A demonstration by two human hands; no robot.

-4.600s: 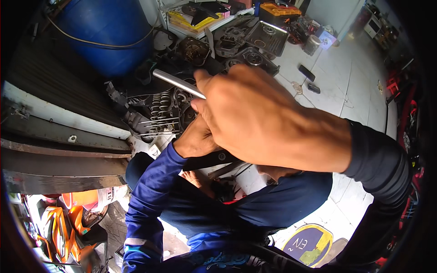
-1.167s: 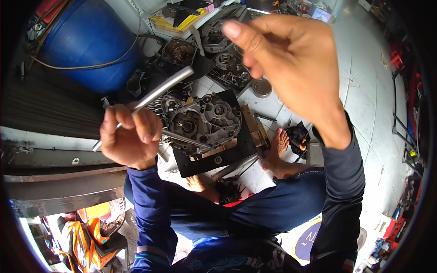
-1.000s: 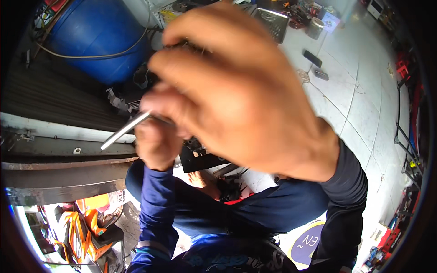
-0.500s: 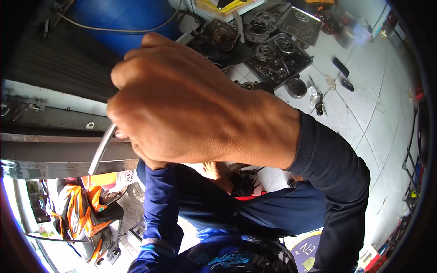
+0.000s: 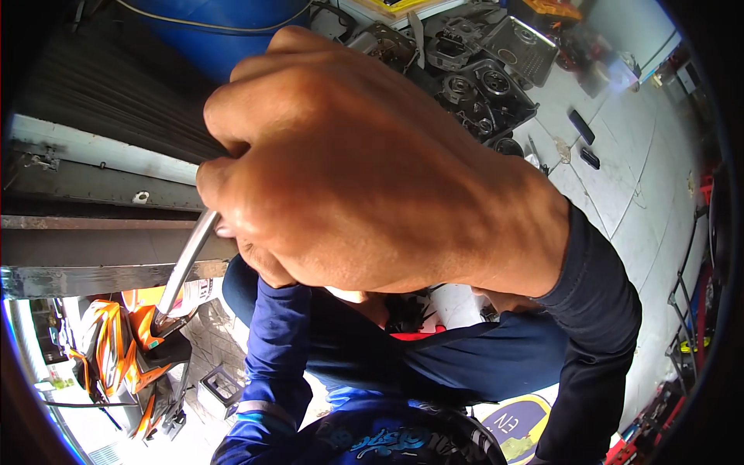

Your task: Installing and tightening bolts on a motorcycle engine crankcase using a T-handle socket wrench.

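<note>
My right hand fills the middle of the view, back toward me, its fingers curled into a fist. A slim, slightly bent silver metal rod sticks out of the fist's left side and slants down to the left; the rest of it is hidden in the grip. My left hand is close beneath the right one and mostly covered by it. Only a bit of it shows above the blue sleeve, and its fingers are hidden. What lies behind the two hands cannot be seen.
A blue barrel stands at the far left, above a dark ridged surface and a metal ledge. Orange motorcycle bodywork is at lower left. A tray of engine parts and two small black objects lie on the tiled floor.
My right hand looks larger and has shifted slightly up and right, with the rod in it. Its forearm now covers more of the floor parts. The background has shifted a little too.
</note>
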